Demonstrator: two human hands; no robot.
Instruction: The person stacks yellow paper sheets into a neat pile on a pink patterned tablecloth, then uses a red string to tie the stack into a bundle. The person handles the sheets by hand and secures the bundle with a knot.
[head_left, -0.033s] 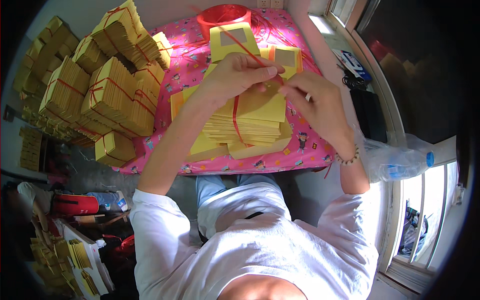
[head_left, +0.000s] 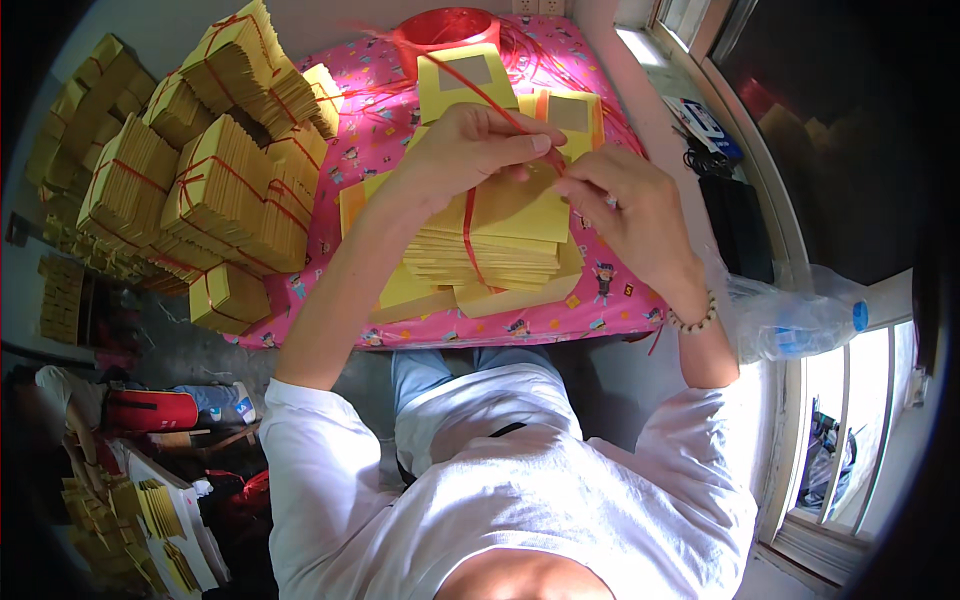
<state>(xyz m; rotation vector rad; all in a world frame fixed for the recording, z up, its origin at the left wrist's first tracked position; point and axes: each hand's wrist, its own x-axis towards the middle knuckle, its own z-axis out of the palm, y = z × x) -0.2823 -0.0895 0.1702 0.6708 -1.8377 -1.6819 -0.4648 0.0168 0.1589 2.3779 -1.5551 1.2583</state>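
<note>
A stack of yellow paper pieces (head_left: 485, 258), perhaps envelopes or folded card, lies in front of me on a pink patterned cloth. Red plastic strapping (head_left: 470, 232) runs up over its near side to my hands. Above the stack, my left hand (head_left: 490, 150) pinches the red ribbon between thumb and fingers, and a loose end slants up to the left. My right hand (head_left: 620, 195) is closed on the ribbon close beside it, thumb against forefinger. The exact crossing of the ribbon between the fingertips is partly hidden.
Tied yellow bundles (head_left: 220, 185) are piled at the left of the pink cloth (head_left: 610, 290). A red basin (head_left: 445, 30) with loose red ribbons stands at the far edge. On the right, a plastic bag with bottles (head_left: 800, 315) sits by the window. Another person (head_left: 75, 410) works at lower left.
The ribbon's loose upper end has swung a little to the left. Both hands stay nearly in place, still pinching the ribbon.
</note>
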